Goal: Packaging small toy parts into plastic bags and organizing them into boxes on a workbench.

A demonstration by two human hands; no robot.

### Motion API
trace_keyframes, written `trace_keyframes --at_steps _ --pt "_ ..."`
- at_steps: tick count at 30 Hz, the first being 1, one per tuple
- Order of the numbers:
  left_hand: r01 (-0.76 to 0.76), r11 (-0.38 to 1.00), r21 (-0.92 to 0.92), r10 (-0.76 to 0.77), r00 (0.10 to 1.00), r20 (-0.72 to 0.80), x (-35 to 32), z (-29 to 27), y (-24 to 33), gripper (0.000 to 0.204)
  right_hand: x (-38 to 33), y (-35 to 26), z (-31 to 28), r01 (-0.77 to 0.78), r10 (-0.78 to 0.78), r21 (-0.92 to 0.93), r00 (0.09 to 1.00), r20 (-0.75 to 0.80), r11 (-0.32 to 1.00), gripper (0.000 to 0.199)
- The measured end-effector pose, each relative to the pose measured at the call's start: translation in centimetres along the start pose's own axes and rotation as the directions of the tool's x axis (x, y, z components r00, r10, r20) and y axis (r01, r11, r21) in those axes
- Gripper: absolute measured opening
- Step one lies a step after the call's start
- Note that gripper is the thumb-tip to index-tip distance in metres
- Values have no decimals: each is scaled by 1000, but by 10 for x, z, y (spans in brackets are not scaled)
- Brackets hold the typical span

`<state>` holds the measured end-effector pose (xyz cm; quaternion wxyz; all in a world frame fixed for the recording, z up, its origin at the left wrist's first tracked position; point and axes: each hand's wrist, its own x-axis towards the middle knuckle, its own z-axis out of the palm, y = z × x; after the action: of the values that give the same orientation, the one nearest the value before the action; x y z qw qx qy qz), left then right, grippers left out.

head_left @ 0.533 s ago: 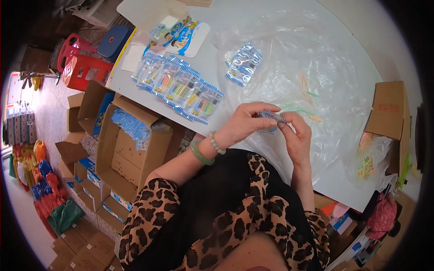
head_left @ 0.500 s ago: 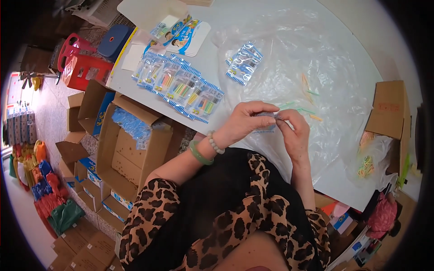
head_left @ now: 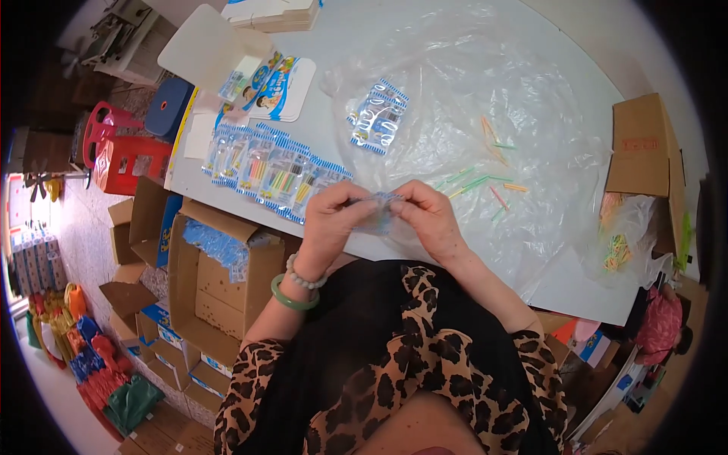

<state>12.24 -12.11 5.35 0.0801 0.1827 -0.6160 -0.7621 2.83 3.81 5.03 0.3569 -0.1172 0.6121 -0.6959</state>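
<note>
Near the table's front edge, my left hand [head_left: 330, 221] and my right hand [head_left: 426, 220] face each other, fingertips closed on the top edge of a small clear packet with blue print [head_left: 373, 221]. What is inside it is blurred. Left of my hands lies an overlapping row of filled packets [head_left: 269, 171] with blue striped ends and coloured sticks showing through. Beyond my hands, a few more packets [head_left: 379, 117] rest on a crumpled clear plastic sheet [head_left: 546, 189]. Thin green, orange and pink sticks [head_left: 474, 182] lie loose on that sheet, right of my right hand.
An opened printed carton [head_left: 277, 87] and a stack of flat card [head_left: 277, 17] stand at the back left. Below the table's left edge is a cardboard box [head_left: 220, 292] holding blue packets. Another cardboard box [head_left: 641, 152] and a bag of sticks [head_left: 626, 246] are at the right.
Both hands have come left and slightly lower in view, and the packet now shows between them. The view has shifted as well. More loose sticks are visible beside my right hand.
</note>
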Motion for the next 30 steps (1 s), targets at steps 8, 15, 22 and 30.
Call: trace_keyframes --at_steps 8,15,22,30 --pt "-328 159 931 523 828 203 20 -40 -14 19 84 -23 5 -81 -191 -925 968 -161 370 41" --pt "-127 -100 987 554 817 161 19 -38 -31 56 133 17 0 -136 -371 -924 887 -275 358 56" --pt "-209 -30 978 607 773 184 14 -34 -18 39 126 17 -45 -29 -234 -568 893 -384 823 23" --pt "42 985 -164 -69 985 -161 36 30 16 20 48 -16 -34 172 -288 -553 949 -130 815 24"
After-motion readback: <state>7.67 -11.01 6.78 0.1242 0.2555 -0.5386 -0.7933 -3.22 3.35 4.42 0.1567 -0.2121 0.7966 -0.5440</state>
